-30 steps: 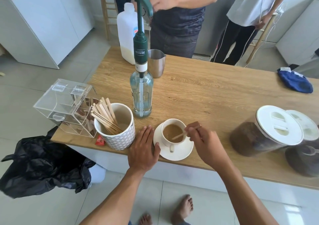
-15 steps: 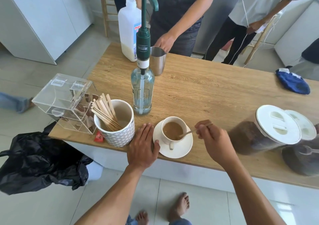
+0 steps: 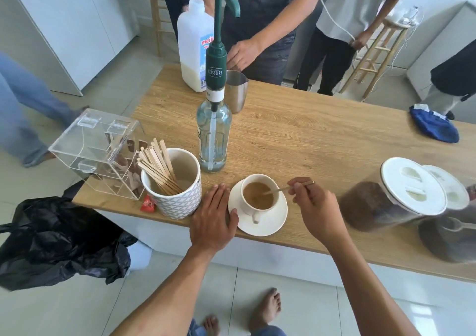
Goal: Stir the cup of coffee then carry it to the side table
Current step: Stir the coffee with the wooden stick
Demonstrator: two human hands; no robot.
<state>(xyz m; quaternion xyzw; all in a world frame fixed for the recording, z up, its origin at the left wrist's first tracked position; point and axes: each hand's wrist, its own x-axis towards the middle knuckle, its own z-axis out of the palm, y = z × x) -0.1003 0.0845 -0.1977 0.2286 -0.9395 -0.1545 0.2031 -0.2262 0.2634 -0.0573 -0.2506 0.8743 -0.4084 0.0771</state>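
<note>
A white cup of milky coffee (image 3: 258,196) stands on a white saucer (image 3: 273,222) near the front edge of the wooden table (image 3: 309,134). My right hand (image 3: 315,207) pinches a thin wooden stir stick (image 3: 284,188) whose far end dips into the coffee. My left hand (image 3: 213,219) lies flat on the table with fingers apart, its thumb touching the saucer's left rim.
A patterned pot of wooden sticks (image 3: 175,194), a clear acrylic sachet box (image 3: 98,150) and a pump syrup bottle (image 3: 215,129) stand left of the cup. Two lidded coffee jars (image 3: 401,196) sit right. A milk jug (image 3: 195,47), steel pitcher (image 3: 237,93), blue cloth (image 3: 435,127) and people lie beyond.
My right hand has drawn slightly right with the stick still in the coffee. The person across the table has moved a hand down near the steel pitcher. My left hand has stayed put.
</note>
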